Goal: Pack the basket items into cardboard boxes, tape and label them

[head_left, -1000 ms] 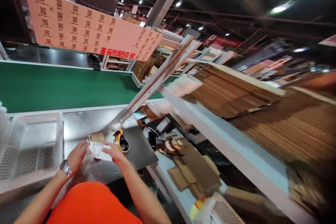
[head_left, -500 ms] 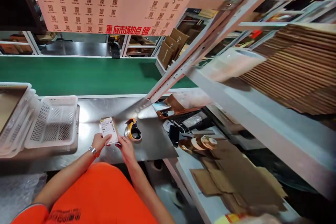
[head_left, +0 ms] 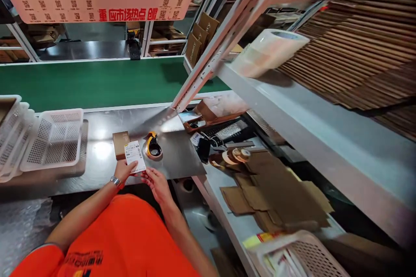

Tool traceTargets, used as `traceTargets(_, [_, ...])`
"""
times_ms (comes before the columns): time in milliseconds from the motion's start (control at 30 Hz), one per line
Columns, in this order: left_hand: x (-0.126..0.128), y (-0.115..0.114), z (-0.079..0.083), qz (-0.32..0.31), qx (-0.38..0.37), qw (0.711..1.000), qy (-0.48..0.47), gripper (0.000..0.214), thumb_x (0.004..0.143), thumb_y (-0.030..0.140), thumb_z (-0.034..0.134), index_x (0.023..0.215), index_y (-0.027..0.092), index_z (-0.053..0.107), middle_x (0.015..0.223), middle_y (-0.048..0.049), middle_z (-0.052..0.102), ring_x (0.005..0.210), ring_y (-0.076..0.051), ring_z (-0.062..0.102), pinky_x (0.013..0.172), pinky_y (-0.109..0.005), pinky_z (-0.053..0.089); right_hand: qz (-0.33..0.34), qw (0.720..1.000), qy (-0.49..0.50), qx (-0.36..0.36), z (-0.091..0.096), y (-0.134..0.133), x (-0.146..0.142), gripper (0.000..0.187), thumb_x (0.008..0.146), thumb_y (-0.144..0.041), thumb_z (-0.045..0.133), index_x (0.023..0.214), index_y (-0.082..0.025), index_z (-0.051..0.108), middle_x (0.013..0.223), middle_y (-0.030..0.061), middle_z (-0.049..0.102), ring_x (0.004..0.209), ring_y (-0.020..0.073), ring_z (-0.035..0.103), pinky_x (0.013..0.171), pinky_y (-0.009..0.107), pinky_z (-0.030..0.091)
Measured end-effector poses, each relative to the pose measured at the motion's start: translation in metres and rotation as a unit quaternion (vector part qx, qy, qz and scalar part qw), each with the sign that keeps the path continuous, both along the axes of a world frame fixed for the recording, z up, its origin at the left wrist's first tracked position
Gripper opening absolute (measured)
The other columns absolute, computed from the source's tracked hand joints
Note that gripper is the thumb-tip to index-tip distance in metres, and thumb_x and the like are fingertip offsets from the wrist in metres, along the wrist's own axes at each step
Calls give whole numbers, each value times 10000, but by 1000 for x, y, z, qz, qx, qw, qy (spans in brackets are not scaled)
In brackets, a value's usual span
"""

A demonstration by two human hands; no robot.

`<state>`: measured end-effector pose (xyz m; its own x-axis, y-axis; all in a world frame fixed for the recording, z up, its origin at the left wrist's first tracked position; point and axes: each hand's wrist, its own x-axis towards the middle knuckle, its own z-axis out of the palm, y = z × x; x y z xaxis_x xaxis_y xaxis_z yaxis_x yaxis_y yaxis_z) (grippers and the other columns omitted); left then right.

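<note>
Between my hands is a white printed shipping label [head_left: 135, 156], tilted over the front part of the steel table. My left hand [head_left: 124, 170] grips its lower left side, with the thumb lying on the printed face. At the lower right corner, my right hand [head_left: 156, 183] pinches the label's edge with its fingertips. Behind the label a small brown cardboard box [head_left: 121, 144] rests on the steel tabletop [head_left: 102, 125], partly covered by it. Just right of the label stands a yellow and black tape dispenser [head_left: 152, 146], touched by neither hand.
White perforated baskets [head_left: 53, 138] sit at the left. A green conveyor belt [head_left: 97, 83] runs behind the table. At right, a slanted metal post [head_left: 208, 60] and a shelf [head_left: 312, 117] carry a tape roll [head_left: 271, 52] and stacked cardboard [head_left: 357, 52]. Flattened cartons [head_left: 279, 186] lie below.
The view has shifted right and down. The label has come away from over the box, showing more of the box behind it. My right fingers have moved to the label's corner.
</note>
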<state>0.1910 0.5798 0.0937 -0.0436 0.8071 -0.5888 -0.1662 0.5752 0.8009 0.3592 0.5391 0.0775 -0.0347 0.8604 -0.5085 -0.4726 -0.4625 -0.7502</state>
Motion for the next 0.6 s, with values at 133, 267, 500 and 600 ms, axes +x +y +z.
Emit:
traceTargets(133, [21, -12, -1, -3, -6, 1000, 0, 289, 855, 323, 953, 983, 87, 847, 1034, -184, 876, 765, -237, 808, 605, -302, 659, -9, 1000, 12, -3, 0, -14, 21, 547, 569, -591, 1084, 873, -205, 842, 862, 45, 828, 827, 207, 781, 763, 316, 639])
traceTargets(267, [41, -25, -4, -15, -7, 1000, -14, 334, 838, 337, 965, 1007, 84, 826, 1003, -167, 876, 744, -226, 805, 592, -284, 649, -16, 1000, 13, 4, -1, -30, 42, 553, 564, -600, 1090, 869, -203, 856, 878, 57, 847, 838, 215, 792, 761, 317, 650])
traceTargets(500, [73, -47, -13, -84, 0, 996, 34, 436, 862, 408, 925, 1139, 94, 799, 1188, -230, 842, 999, -331, 836, 788, -393, 691, -37, 999, 4, 4, -8, -56, 73, 572, 543, -587, 1092, 864, -168, 873, 863, 86, 856, 778, 199, 786, 683, 278, 626])
traceTargets(600, [83, -57, -16, -97, 60, 982, 149, 635, 761, 298, 967, 1325, 106, 745, 1486, -278, 711, 1316, -389, 748, 1056, -481, 653, -53, 998, -16, 10, -13, -64, 83, 566, 549, -631, 1068, 820, -175, 870, 834, 75, 852, 739, 188, 768, 648, 275, 606])
